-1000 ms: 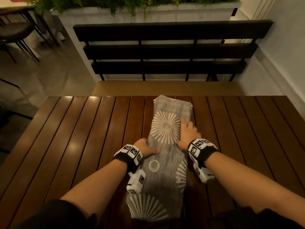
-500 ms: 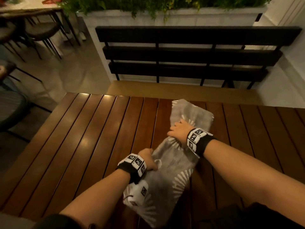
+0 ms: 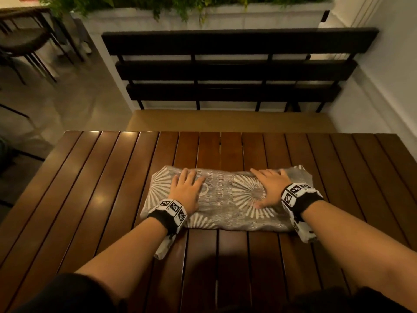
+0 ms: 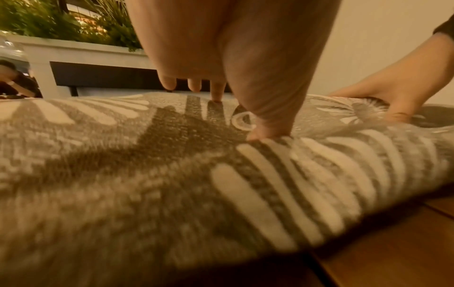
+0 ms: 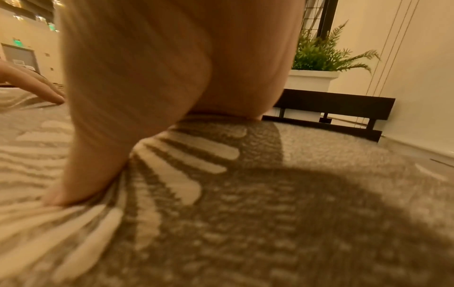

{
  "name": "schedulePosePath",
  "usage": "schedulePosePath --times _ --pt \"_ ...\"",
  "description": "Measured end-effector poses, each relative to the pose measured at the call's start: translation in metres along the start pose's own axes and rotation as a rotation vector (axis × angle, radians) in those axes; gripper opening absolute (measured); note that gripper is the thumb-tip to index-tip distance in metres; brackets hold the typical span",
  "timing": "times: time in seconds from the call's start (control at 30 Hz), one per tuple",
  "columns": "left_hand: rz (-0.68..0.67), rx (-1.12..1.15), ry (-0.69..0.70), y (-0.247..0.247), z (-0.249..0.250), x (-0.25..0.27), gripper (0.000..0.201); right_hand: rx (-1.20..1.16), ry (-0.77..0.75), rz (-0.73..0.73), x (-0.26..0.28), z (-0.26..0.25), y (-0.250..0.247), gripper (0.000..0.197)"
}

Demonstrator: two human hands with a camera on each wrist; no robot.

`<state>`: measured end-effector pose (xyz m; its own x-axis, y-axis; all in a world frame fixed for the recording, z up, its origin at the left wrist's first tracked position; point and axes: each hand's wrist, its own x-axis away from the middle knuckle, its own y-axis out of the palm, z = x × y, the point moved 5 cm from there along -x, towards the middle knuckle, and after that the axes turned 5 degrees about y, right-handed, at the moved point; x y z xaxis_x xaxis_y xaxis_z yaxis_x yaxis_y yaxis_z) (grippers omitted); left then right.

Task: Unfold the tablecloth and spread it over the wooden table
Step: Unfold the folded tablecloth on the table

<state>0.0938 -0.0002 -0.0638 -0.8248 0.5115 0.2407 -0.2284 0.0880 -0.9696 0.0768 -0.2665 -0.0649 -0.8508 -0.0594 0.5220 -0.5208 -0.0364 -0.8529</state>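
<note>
**Tablecloth lying folded on the table under two flat hands**

Tablecloth (image 3: 228, 199), grey with white sunburst prints, is lying folded as a long bundle across the middle of the slatted wooden table (image 3: 90, 188). The left hand (image 3: 186, 192) is resting flat on its left part, fingers straight and spread, gripping nothing. The right hand (image 3: 269, 188) is pressing flat on its right part, fingers stretched out too. Behind the table a dark slatted bench (image 3: 228, 71) is standing before a white planter (image 3: 225, 16) with green plants.
</note>
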Motion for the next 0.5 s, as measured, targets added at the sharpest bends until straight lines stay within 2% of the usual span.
schedulePosePath --times 0.07,0.13,0.17,0.23,0.3,0.37,0.5 --pt "-0.062 -0.008 -0.018 -0.007 -0.009 -0.007 0.101 -0.023 -0.02 -0.011 0.004 0.004 -0.005 0.116" --pt "-0.069 0.037 -0.118 -0.021 -0.025 -0.016 0.11 -0.103 0.056 0.041 0.004 0.017 -0.012 0.102" --pt "-0.041 0.091 -0.214 -0.028 -0.036 -0.019 0.106 -0.172 0.154 0.08 0.004 0.029 -0.013 0.097" --pt "-0.015 0.245 -0.495 -0.034 -0.067 -0.018 0.098 -0.298 0.408 0.106 0.006 0.061 -0.008 0.1" --pt "-0.101 0.443 -0.718 -0.026 -0.087 -0.011 0.093 -0.362 0.586 0.046 0.014 0.081 0.001 0.112" --pt "-0.206 0.542 -0.756 -0.019 -0.092 -0.007 0.083 -0.411 0.64 0.013 0.018 0.086 0.006 0.123" --pt "-0.217 0.607 -0.75 -0.027 -0.088 -0.004 0.054 -0.514 0.795 -0.01 0.019 0.092 -0.002 0.141"
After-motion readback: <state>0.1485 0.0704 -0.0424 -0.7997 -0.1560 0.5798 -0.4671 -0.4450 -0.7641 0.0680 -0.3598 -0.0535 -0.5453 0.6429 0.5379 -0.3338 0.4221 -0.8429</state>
